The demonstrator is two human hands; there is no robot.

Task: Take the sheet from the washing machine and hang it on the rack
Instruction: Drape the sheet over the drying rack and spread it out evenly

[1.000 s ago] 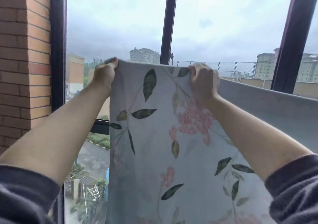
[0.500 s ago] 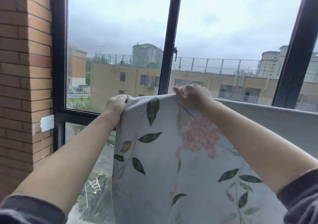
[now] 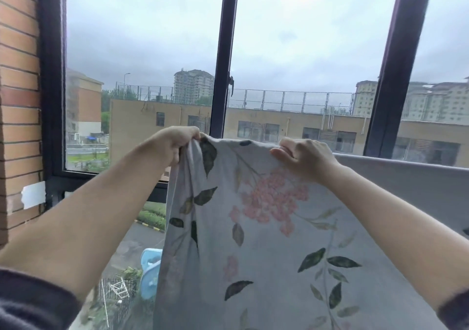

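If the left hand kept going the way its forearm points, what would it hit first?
Likely the dark window mullion, or the glass beside it; depth is unclear. The left hand grips the sheet.

Floral sheet (image 3: 266, 266) draped along a straight top fold, support hidden

Pale grey sheet (image 3: 266, 241) with pink flowers and dark leaves hangs draped, top edge bunched

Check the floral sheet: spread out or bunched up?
Spread: the sheet hangs flat between left hand and right hand, gathered only at its left edge.
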